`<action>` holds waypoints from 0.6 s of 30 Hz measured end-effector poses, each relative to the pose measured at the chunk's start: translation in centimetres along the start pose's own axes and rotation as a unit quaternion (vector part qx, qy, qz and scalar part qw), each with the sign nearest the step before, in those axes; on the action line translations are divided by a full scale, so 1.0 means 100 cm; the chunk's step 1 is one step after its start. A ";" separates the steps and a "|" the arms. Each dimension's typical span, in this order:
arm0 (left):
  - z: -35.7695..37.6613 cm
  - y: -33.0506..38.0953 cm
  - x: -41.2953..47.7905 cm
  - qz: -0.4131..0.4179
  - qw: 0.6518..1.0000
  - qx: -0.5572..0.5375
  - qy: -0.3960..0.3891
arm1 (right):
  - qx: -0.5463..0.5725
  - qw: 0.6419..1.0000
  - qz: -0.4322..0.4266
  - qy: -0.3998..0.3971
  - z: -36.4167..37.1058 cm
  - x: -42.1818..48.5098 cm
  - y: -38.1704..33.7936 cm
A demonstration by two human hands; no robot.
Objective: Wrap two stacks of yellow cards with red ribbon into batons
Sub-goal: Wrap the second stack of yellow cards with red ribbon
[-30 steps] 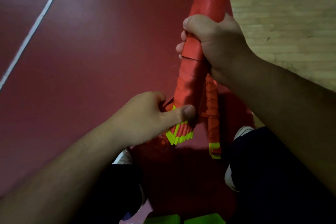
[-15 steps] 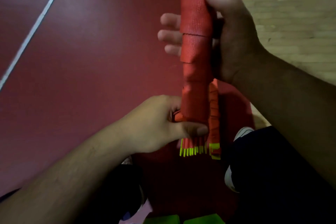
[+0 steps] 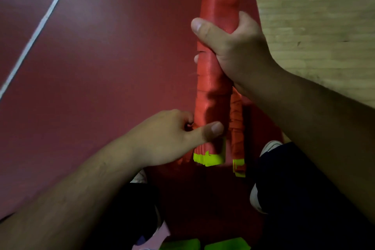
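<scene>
A long baton (image 3: 215, 79) of yellow cards wrapped in red ribbon stands upright in front of me, its yellow card ends (image 3: 209, 159) showing at the bottom. My right hand (image 3: 231, 50) grips its middle, thumb across the front. Lower down, my left hand (image 3: 172, 140) pinches the baton near its bottom end, with the thumb laid on the front. A second, thinner ribbon-wrapped baton (image 3: 237, 128) lies on the floor just right of the first, with a yellow end (image 3: 239, 166).
I sit on a dark red floor (image 3: 101, 57) with a white line (image 3: 38, 30) at the left; pale wooden floor (image 3: 316, 16) lies at the right. My shoes (image 3: 269, 146) and dark trouser legs flank the batons. Green pieces (image 3: 203, 244) lie at the bottom edge.
The baton has been turned in my hands. My right hand regripped it, thumb now across the front. The yellow end now shows as a flat band instead of separate card edges.
</scene>
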State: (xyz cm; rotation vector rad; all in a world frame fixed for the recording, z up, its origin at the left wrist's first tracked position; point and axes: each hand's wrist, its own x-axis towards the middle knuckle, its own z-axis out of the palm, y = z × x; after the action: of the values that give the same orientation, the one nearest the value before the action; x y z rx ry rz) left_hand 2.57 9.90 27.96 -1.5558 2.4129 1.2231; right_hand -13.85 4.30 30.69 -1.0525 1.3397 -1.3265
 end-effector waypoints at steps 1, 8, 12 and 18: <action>0.001 0.002 0.001 -0.014 1.000 -0.007 0.000 | -0.009 1.000 -0.005 0.004 0.001 -0.001 0.000; 0.014 0.016 0.005 -0.049 0.997 -0.036 0.057 | -0.071 0.997 -0.025 -0.013 0.002 0.000 0.003; 0.016 0.011 0.006 -0.009 0.994 -0.098 0.042 | -0.123 0.992 -0.003 0.022 0.002 0.012 0.015; -0.007 0.008 0.000 0.046 0.921 -0.383 -0.052 | 0.128 0.987 0.076 -0.061 -0.017 0.027 0.006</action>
State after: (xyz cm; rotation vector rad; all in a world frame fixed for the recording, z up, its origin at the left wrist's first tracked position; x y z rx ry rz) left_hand 2.21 9.65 28.88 -1.4265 2.0496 2.3970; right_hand -15.96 1.96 29.93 -0.8261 1.1014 -1.2610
